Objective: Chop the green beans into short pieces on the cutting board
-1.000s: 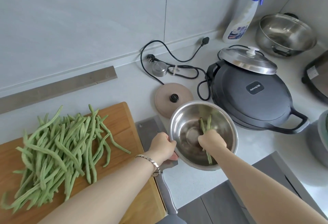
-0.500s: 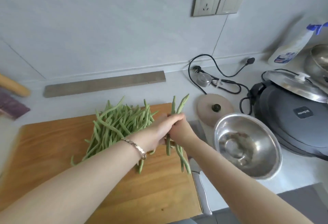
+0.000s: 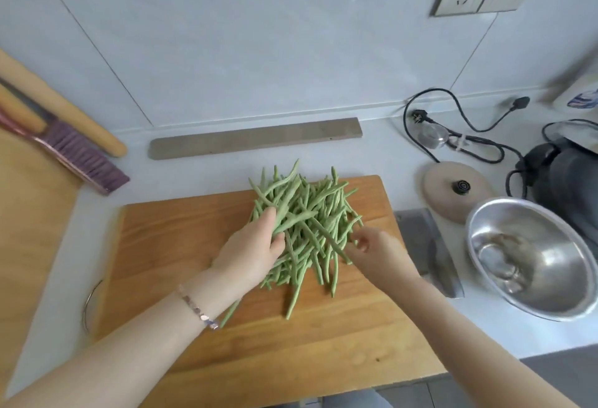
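At the far left of the counter lies a brush with purple bristles [image 3: 84, 158], and it has no job here. The flat, brown wooden cutting board [image 3: 181, 246] sits in the middle of the counter, close to its front edge. The left hand [image 3: 249, 254] reaches over the board into the left side of the heap, and its fingers curl round a bunch of beans. The heap of long, thin green beans [image 3: 310, 213] lies at the back right corner of the board, and a few tips poke past the back edge. They are all whole, with none cut yet. The right hand [image 3: 372, 252] is at the right side of the heap with bent fingers touching the beans. It is blurry, so I cannot tell if it pinches one. The beans look light, smooth and a bit bendy, and they are tangled, so I think they will roll and slip. It seems best to take a small bunch round the middle, line up the ends and press it flat. The wide steel cleaver [image 3: 433, 246] lies on the counter just beside the board's right edge, and no hand holds it. A round, shiny steel bowl [image 3: 550, 304] sits farther right.
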The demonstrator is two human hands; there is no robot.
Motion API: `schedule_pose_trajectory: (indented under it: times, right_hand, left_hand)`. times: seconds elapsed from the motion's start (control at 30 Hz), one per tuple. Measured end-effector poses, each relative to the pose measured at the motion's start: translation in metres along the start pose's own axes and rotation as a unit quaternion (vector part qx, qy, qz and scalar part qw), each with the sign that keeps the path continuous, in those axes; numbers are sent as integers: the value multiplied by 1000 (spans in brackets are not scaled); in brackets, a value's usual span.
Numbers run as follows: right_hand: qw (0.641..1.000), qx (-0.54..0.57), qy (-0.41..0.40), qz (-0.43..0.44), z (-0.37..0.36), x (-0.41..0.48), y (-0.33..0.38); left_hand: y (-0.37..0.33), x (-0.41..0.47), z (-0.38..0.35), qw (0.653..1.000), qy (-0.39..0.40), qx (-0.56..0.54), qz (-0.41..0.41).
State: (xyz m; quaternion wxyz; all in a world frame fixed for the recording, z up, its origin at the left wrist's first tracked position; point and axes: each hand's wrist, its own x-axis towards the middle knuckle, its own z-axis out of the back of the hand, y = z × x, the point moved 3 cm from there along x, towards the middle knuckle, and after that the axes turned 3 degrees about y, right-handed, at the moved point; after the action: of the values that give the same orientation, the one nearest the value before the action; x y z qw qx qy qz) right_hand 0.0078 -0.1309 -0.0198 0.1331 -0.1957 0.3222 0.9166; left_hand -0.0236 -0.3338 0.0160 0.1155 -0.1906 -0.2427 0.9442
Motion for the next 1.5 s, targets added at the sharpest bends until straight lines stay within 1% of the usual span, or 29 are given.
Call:
schedule_pose_trajectory:
  times: [0.03,0.07,0.1,0.13,0.2,0.27,0.33,0.4,0.5,0.6,0.73,0.83,0.87,0.97,1.17,1.23,1.33,1.5]
  right_hand:
    - [996,-48,-17,-77,0,-1,-23]
    - [983,-92,-8,-156,-2,-4,-47]
    - [967,-124,10,-220,-5,-7,-69]
    - [952,-149,23,-266,-7,-12,-89]
    - [932,-170,20,-320,-10,-19,-119]
    - [927,-156,10,-341,-15,-23,-139]
    - [934,-110,7,-340,-20,-22,-148]
    - [942,-89,10,-323,-25,-19,-152]
    - [949,-56,11,-309,-29,-13,-159]
    - [950,-14,15,-312,-30,-11,-170]
    - [943,-29,55,-326,-22,-9,-177]
    - [935,-67,135,-322,-17,-11,-178]
    - [934,-84,148,-314,-15,-10,-179]
    - [941,-107,146,-286,-6,-13,-178]
    - [951,-92,149,-255,-3,-14,-191]
    - [959,-92,125,-239,-5,-15,-190]
    - [964,-56,89,-245,-8,-18,-196]
    - [971,-40,50,-231,-9,-18,-200]
  left_hand:
    - [-2,-6,-1,997,-21,54,-59]
    - [-3,-10,-8,990,-20,86,-113]
    - [-6,-14,-17,982,-6,105,-156]
    - [-7,-16,-32,973,20,129,-188]
    - [-13,-17,-63,956,78,160,-234]
    - [-25,-15,-95,937,109,217,-250]
    - [-42,-10,-116,926,112,274,-234]
    - [-54,-6,-130,921,126,304,-207]
    - [-51,-1,-146,918,137,330,-172]
    - [-41,2,-149,907,148,356,-168]
    - [-23,9,-142,911,155,362,-119]
    - [-21,14,-137,923,156,342,-84]
    - [-23,14,-137,928,153,331,-79]
    - [-35,10,-136,935,135,319,-73]
    - [-53,4,-135,943,69,311,-96]
    - [-56,2,-129,955,33,270,-114]
    - [-53,2,-123,963,9,233,-137]
    - [-38,-3,-130,972,25,201,-117]
